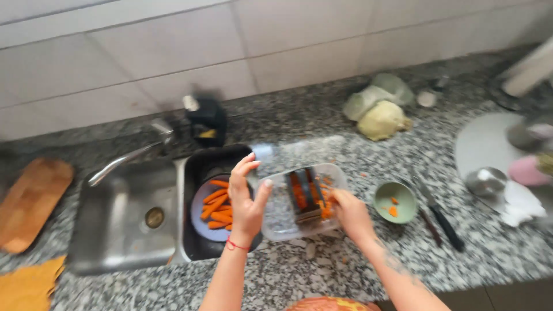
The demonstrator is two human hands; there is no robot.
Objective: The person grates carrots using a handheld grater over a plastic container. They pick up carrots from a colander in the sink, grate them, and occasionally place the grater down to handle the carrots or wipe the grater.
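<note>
Clear plastic grater box (299, 201) with orange shreds stuck around its blades, tilted up on edge above the speckled granite counter (357, 253), just right of the sink. Held between both hands. Left hand (246, 201) clamped on the box's left rim, thumb and fingers spread along the edge, a red string around the wrist. Right hand (350, 214) gripping the lower right corner, fingers curled under and partly hidden behind the plastic. Slicing blades (306, 196) facing the camera, carrot bits clinging to them; picture blurred, so no finer detail to tell.

Behind the left hand, a dark basin (199, 167) holding a pale plate (199, 222) piled with peeled carrots (216, 207). Further left, a steel sink (121, 224) with its drain (154, 217) and a tap (124, 160) arching over it. Dark dispenser bottle (206, 121) at the wall behind the basin.

Right of the box, near the right hand, a small green bowl (395, 202) with a few orange scraps inside. Just beyond it, a black-handled knife (439, 214) lying on the counter. Cabbage pieces (380, 106) near the tiled wall. Wooden board (31, 201) at far left, an orange cloth (29, 285) below it. Pale cutting board (484, 144) at far right with a small metal cup (485, 182) and a pink item (527, 171) beside it.
</note>
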